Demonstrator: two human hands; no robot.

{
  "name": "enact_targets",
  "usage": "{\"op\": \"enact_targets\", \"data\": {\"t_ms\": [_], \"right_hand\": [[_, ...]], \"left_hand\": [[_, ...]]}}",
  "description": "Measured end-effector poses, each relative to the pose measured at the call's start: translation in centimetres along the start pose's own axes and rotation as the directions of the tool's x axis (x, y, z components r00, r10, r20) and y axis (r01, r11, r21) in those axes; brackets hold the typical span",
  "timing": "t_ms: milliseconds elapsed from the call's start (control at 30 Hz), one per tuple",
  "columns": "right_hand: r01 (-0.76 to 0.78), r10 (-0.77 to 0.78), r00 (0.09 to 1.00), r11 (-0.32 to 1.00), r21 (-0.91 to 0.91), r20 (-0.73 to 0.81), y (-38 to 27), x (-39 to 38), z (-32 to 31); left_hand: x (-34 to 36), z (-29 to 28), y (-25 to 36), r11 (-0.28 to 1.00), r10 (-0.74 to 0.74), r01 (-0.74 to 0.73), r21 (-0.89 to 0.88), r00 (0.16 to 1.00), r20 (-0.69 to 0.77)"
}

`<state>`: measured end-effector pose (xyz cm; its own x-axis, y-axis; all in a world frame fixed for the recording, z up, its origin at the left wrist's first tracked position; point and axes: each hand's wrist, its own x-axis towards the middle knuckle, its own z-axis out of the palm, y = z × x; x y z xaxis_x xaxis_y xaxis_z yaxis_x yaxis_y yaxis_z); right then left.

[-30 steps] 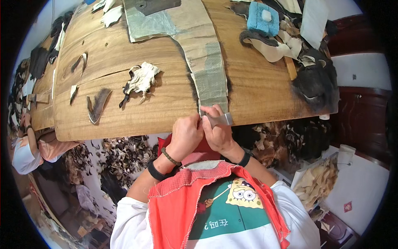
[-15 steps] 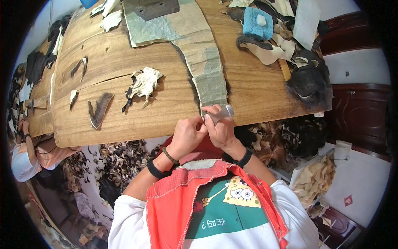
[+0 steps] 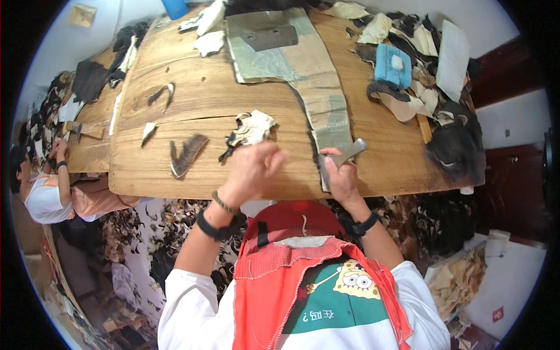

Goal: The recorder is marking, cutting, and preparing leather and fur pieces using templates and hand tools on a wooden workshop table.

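My right hand (image 3: pixel 344 181) grips a grey metal tool (image 3: pixel 354 149) at the lower end of a long patterned strip (image 3: pixel 328 114) with dark fur along its edge, lying on the wooden table (image 3: pixel 163 137). My left hand (image 3: pixel 256 169) is raised to the left of that strip, fingers curled and blurred; whether it holds anything is unclear. Just beyond it lies a cream hide scrap (image 3: pixel 254 125) with dark tufts. A dark plate (image 3: pixel 269 38) with holes rests on the wide far part of the strip. A brown fur scrap (image 3: pixel 188 154) sits farther left.
Hide and fur scraps crowd the right side around a blue pad (image 3: pixel 392 67), a white sheet (image 3: pixel 452 61) and dark fur (image 3: pixel 455 160). A blue container (image 3: pixel 174 7) stands far back. A co-worker (image 3: pixel 46 192) works at a left table. Scraps (image 3: pixel 151 233) cover the floor.
My left hand has left the strip's end and moved up and leftward. My right hand stays at the strip with the tool. The view has shifted, showing more of the table's far edge.
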<state>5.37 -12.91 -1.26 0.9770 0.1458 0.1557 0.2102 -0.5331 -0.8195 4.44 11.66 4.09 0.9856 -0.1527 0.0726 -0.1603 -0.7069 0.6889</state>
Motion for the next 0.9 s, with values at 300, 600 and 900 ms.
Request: {"op": "enact_targets", "data": {"t_ms": [300, 600, 900], "right_hand": [[-0.212, 0.157, 0.969, 0.927, 0.310, 0.193, 0.8, 0.4, -2.1], [-0.309, 0.203, 0.935, 0.869, 0.387, 0.290, 0.1, 0.3, -1.9], [-0.481, 0.236, 0.831, 0.760, 0.437, 0.504, -0.4, 2.2, -5.3]], "left_hand": [[1.8, -9.8, -8.3, 0.963, -0.266, 0.263, -0.053, 0.963, -0.051], [5.4, -12.8, -21.5, 0.827, -0.429, 0.386, 0.409, 0.903, 0.014], [-8.7, -3.0, -3.0, 0.992, 0.071, -0.063, -0.108, 0.995, 0.076]]}}
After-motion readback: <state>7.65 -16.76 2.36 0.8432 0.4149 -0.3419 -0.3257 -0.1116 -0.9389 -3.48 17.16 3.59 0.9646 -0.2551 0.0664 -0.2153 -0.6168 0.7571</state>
